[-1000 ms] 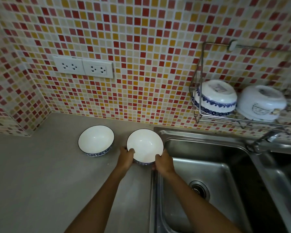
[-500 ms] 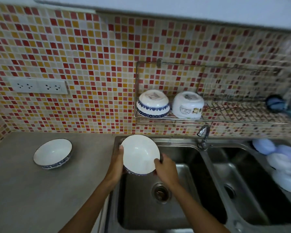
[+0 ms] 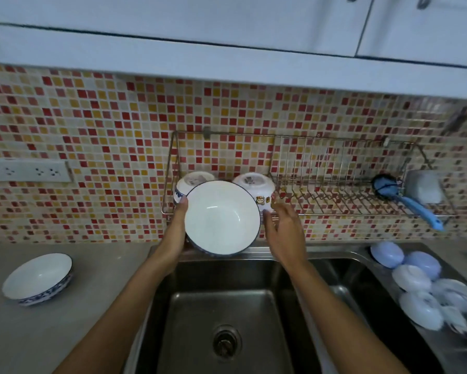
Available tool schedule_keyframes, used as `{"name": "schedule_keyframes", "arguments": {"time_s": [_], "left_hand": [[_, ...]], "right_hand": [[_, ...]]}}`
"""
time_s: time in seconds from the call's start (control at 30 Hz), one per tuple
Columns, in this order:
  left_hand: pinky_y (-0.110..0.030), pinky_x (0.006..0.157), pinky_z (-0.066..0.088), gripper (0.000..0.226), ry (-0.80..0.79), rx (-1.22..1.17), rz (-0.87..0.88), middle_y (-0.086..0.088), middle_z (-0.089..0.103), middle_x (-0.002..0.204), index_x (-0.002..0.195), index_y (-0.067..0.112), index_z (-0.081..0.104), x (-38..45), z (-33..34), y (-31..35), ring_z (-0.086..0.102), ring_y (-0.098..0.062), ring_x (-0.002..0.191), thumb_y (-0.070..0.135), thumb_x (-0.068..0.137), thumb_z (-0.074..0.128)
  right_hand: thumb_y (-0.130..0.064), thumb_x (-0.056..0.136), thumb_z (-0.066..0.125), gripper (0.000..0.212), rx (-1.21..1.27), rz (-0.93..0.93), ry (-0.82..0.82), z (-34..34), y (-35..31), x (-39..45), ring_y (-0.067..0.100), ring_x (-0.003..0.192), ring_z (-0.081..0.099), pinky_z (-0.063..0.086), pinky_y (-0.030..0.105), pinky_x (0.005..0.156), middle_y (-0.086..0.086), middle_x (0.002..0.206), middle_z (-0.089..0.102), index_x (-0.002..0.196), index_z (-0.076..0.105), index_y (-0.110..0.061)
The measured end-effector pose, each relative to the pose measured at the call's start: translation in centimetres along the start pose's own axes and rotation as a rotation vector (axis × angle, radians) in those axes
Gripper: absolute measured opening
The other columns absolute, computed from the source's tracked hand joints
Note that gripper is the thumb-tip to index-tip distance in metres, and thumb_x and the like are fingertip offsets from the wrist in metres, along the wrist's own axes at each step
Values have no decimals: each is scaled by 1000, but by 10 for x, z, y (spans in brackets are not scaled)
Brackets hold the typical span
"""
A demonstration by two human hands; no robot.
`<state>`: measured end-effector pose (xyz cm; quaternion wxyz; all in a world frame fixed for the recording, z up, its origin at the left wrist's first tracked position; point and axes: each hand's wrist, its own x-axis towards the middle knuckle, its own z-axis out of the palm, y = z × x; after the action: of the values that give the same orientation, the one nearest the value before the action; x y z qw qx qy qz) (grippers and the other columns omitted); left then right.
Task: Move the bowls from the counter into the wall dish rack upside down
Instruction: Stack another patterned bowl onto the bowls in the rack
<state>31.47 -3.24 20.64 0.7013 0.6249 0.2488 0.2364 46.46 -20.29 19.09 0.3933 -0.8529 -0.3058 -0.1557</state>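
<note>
Two rack bowls [image 3: 250,182] half-hidden | held bowl [image 3: 223,218] | right hand [image 3: 285,228] loose

"How's my feed looking to you?"

"Soft and even. I see no hard shadows on the mosaic tile wall [image 3: 92,147]. The raised bowl [image 3: 222,218] is the brightest thing, its white inside nearly blown out."

"And below that bowl?"

"The sink basin [image 3: 221,319] is dim, with only dull reflections on the steel. Right of the bowl, the pile of dishes [image 3: 426,290] smears into blue-white blur."

"Distortion?"

"Wide-angle bend, yes. Above the bowl the cabinet edge [image 3: 227,63] bows, and the wall sockets [image 3: 24,171] far to its left look soft."
</note>
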Motion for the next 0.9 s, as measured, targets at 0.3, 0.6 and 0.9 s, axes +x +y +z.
{"name": "schedule_keyframes", "arguments": {"time_s": [0.3,0.6,0.9], "left_hand": [[-54,100,46,66,-41,157,158,-4,40,145,142,30,31,42,44,67,44,-31,128,66,87,39],[-33,89,44,84,180,399,415,2,55,107,145,18,29,85,74,87,53,-22,105,60,79,60],[-33,105,42,96,24,825,770,-13,33,133,145,20,27,104,100,76,42,-24,124,56,69,71]], "right_hand": [[-56,89,-10,85,-415,4,-202,18,47,46,24,149,5,-9,35,117,14,160,14,151,15,-4],[-49,95,-5,73,-454,-32,-154,26,52,43,22,149,3,-10,38,118,12,161,10,152,11,-6],[-49,97,1,71,-457,-28,-132,31,55,44,23,149,6,-6,39,119,14,160,14,151,14,-4]]}}
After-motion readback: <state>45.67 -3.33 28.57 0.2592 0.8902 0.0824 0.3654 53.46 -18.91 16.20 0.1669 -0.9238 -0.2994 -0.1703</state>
